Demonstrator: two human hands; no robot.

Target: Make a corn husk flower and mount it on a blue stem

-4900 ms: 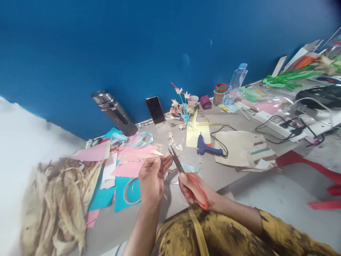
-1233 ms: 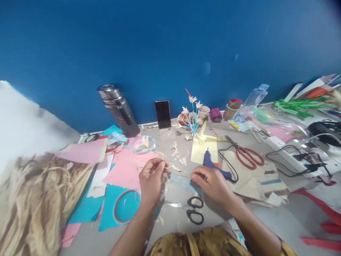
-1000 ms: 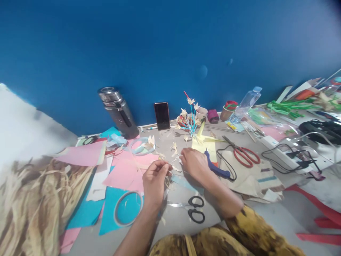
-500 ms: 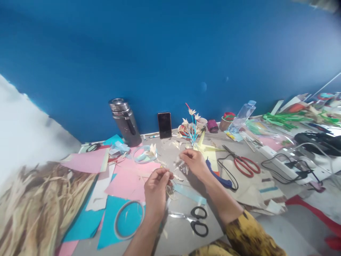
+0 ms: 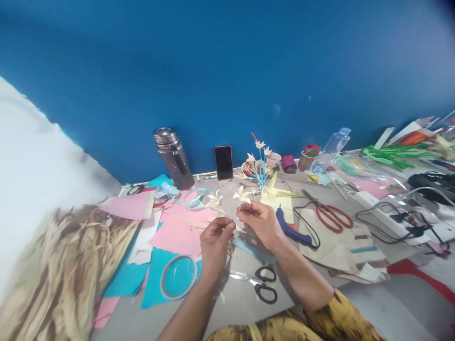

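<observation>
My left hand point(image 5: 217, 239) is closed in a pinch on a thin stem, with a cream husk flower point(image 5: 215, 201) standing above the fingers. Close beside it, my right hand point(image 5: 261, 221) pinches the base of another cream flower point(image 5: 241, 194), and both sets of fingertips nearly touch. Behind them stands a bunch of cream flowers on blue stems point(image 5: 261, 173). Black-handled scissors point(image 5: 261, 284) lie below my hands, near a pale blue ribbon strip point(image 5: 249, 246). What exactly the fingertips grip is partly hidden.
Dried husks point(image 5: 71, 265) heap at the left beside pink paper point(image 5: 177, 232) and a tape roll point(image 5: 163, 279). A flask point(image 5: 176, 161) and phone point(image 5: 223, 162) stand at the wall. Rightward lie a blue glue gun point(image 5: 291, 229), red-handled scissors point(image 5: 334, 218) and a power strip point(image 5: 394, 218).
My right hand has moved from the tabletop toward my left hand, now with a cream flower in its fingers. My left hand has shifted slightly right and up. The camera view has shifted a little.
</observation>
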